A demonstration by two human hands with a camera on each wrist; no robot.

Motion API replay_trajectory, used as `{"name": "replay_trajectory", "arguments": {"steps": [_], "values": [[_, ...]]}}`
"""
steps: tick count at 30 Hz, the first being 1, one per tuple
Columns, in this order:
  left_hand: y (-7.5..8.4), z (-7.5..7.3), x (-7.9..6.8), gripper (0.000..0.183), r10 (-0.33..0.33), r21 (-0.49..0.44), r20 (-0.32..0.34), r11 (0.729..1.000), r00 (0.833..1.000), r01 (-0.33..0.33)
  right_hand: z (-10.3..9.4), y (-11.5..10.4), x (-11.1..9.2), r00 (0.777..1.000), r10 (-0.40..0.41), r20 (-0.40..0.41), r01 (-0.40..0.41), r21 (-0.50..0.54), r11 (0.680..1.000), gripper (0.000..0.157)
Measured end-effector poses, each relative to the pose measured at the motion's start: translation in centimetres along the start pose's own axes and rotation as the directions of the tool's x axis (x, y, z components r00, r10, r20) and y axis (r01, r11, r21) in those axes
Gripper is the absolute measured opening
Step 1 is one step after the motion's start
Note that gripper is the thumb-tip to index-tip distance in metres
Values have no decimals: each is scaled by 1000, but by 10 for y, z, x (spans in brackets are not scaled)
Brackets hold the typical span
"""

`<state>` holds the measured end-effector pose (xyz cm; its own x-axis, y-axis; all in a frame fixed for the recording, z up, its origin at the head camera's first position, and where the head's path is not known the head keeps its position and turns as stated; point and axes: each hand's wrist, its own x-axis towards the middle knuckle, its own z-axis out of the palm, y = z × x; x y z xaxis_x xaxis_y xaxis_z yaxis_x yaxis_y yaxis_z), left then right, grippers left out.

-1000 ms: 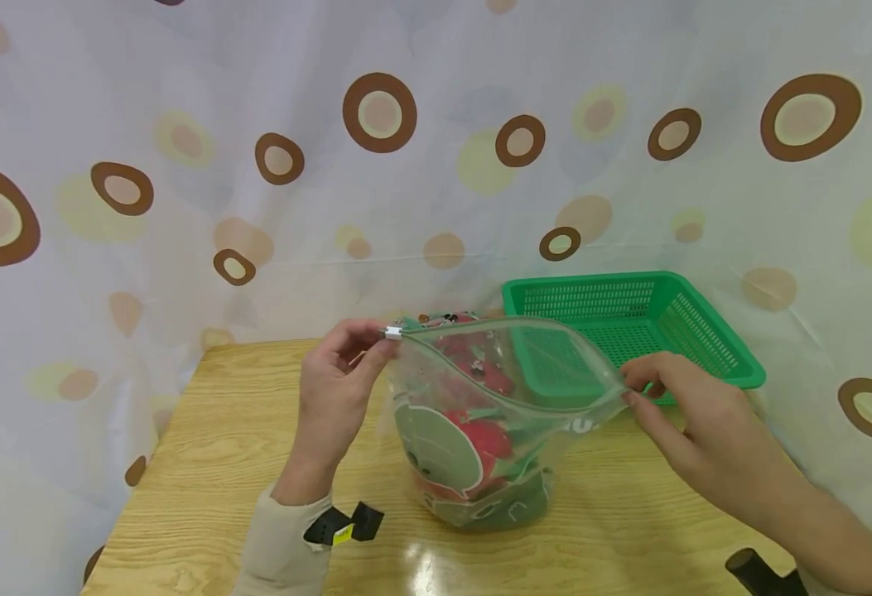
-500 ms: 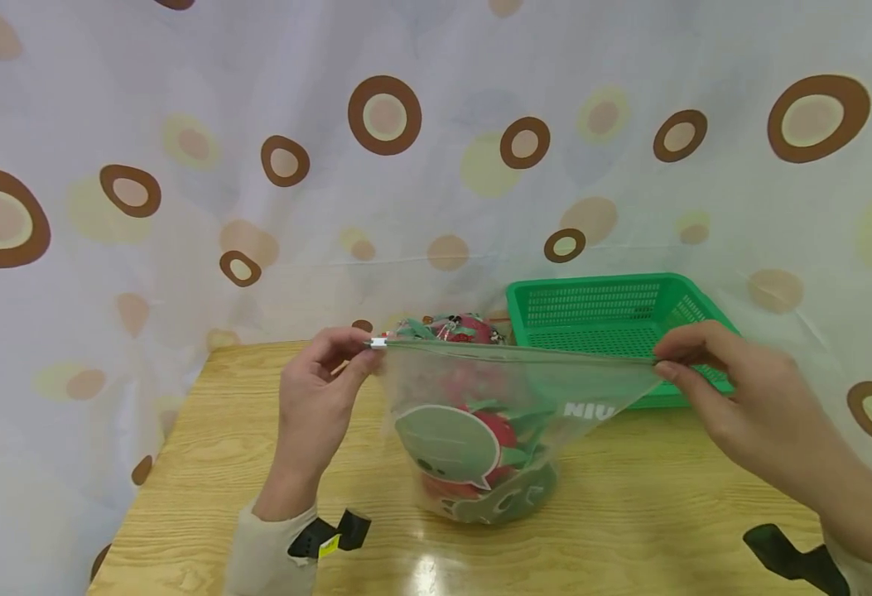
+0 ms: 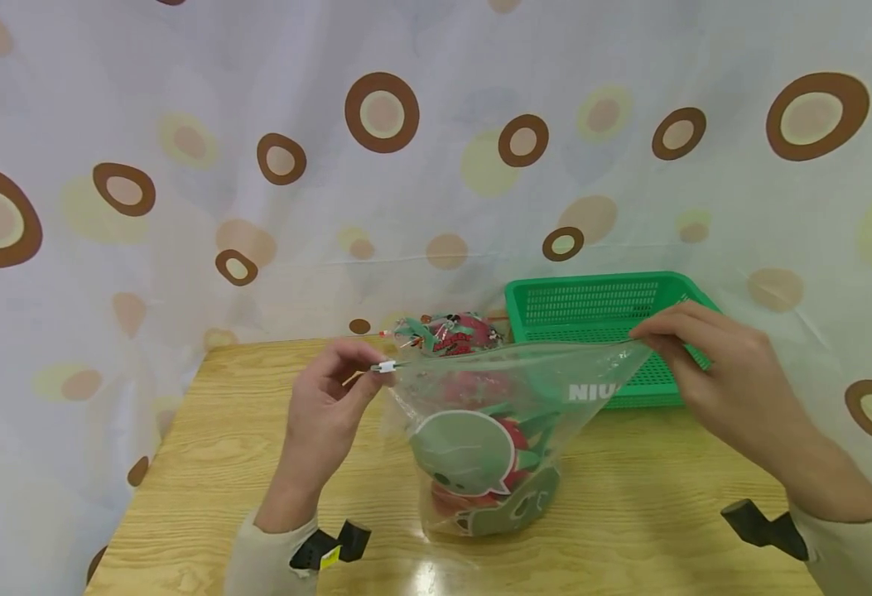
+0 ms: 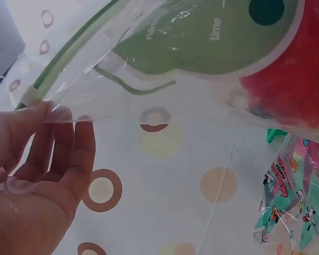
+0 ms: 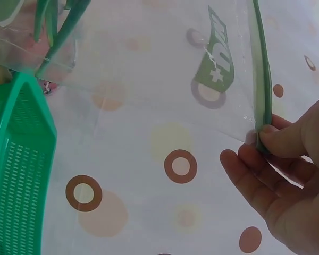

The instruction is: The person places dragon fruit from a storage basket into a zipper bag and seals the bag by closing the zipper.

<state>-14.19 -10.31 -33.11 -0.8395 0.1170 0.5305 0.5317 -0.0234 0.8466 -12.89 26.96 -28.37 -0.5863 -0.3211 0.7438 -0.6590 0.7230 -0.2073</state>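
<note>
A clear zipper bag (image 3: 473, 472) with a green printed panel hangs upright between both hands, its lower end close over the table. Through its film show red and green items (image 3: 516, 430). My left hand (image 3: 331, 406) pinches the top left corner, right at the white zipper slider (image 3: 384, 367); the left wrist view shows the thumb against that slider (image 4: 30, 95). My right hand (image 3: 726, 381) pinches the opposite top corner, thumb on the green zipper strip (image 5: 265, 79) in the right wrist view. The bag's mouth edge runs nearly straight between the hands.
Behind the bag, on the wooden table (image 3: 227, 447), lies a shiny packet with red and green printing (image 3: 458, 333). A green perforated basket (image 3: 585, 290) stands at the back right, partly hidden by my right hand. A dotted curtain (image 3: 436, 190) closes off the back and sides.
The bag's mouth gaped a second ago; its two edges then came together as the right hand moved outward. Since then both hands have shifted slightly inward, the left also lower.
</note>
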Motion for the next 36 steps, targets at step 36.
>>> {"name": "replay_trajectory", "arguments": {"steps": [36], "values": [[-13,13,-6,20,251,203,4,948,968,-247,40,-17,4,982,-103,-161,92,-76,993,18]]}}
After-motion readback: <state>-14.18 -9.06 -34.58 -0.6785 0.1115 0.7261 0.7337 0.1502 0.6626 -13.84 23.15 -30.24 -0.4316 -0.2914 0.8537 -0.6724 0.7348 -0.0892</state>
